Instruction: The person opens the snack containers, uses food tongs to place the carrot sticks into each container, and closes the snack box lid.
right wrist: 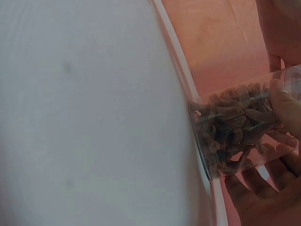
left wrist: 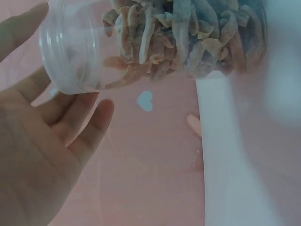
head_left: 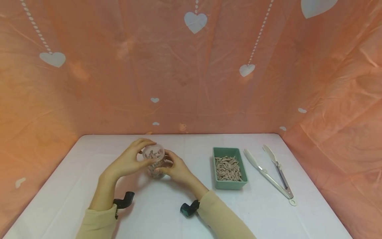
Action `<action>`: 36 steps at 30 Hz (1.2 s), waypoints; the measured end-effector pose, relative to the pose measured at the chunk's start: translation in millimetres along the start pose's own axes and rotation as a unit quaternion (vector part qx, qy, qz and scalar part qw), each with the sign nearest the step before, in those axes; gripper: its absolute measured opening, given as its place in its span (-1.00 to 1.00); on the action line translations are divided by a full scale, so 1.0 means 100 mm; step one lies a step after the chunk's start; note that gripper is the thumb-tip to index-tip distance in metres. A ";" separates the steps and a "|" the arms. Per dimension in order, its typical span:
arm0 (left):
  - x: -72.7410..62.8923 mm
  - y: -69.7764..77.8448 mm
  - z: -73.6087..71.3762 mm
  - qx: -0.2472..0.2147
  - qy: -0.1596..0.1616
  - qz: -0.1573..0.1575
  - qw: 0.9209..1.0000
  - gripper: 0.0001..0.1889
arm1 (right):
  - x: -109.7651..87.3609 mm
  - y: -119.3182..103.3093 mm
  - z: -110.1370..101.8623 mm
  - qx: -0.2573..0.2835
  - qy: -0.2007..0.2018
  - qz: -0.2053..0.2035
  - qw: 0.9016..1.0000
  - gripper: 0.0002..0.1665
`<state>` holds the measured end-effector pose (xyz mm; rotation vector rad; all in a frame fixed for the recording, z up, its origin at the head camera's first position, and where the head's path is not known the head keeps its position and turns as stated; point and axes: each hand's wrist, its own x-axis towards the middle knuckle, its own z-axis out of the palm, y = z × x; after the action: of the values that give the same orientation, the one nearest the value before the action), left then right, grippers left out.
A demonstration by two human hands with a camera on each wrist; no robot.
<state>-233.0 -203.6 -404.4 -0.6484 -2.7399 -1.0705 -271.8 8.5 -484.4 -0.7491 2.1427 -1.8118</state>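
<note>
A clear plastic jar (head_left: 155,163) stands on the table, partly filled with brownish dried strips (left wrist: 183,37). My left hand (head_left: 128,162) is at its top, thumb on the near side and fingers on the far side of the clear lid (left wrist: 70,52). Lower down, my right hand (head_left: 179,170) grips the jar's body from the right. In the right wrist view the thumb lies across the jar wall (right wrist: 235,127) and the fingers curl round the other side.
Right of the hands, a green rectangular tray (head_left: 229,185) holds many more strips (head_left: 228,169). Beyond it lie metal tongs (head_left: 276,184) with pale tips, spread apart. A white cloth covers the table (head_left: 167,215); orange sheeting with white hearts (head_left: 195,22) rises behind and at both sides.
</note>
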 end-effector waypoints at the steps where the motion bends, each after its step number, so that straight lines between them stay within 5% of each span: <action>1: 0.00 0.00 -0.01 -0.007 -0.006 0.005 1.000 -0.41 | 0.00 0.00 0.00 0.000 0.000 -0.001 1.000 -0.15; 6: 0.00 0.00 0.00 -0.026 -0.014 0.000 1.000 -0.34 | 0.00 0.00 0.00 -0.004 0.003 -0.002 1.000 -0.14; 14: 0.07 -0.01 0.06 0.017 0.055 -0.026 0.998 -0.35 | 0.00 -0.01 0.00 0.002 0.002 -0.001 1.000 -0.15; 20: 0.07 -0.02 0.07 0.038 0.043 -0.050 0.997 -0.34 | 0.00 -0.01 0.00 0.008 -0.002 -0.007 1.000 -0.15; 36: 0.01 -0.02 0.02 0.000 0.004 0.013 1.000 -0.48 | -0.01 0.00 0.00 -0.007 0.001 0.004 1.000 -0.14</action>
<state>-235.1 -203.2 -406.9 -0.6776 -2.7164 -1.0662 -271.2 8.9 -484.0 -0.7399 2.1595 -1.7959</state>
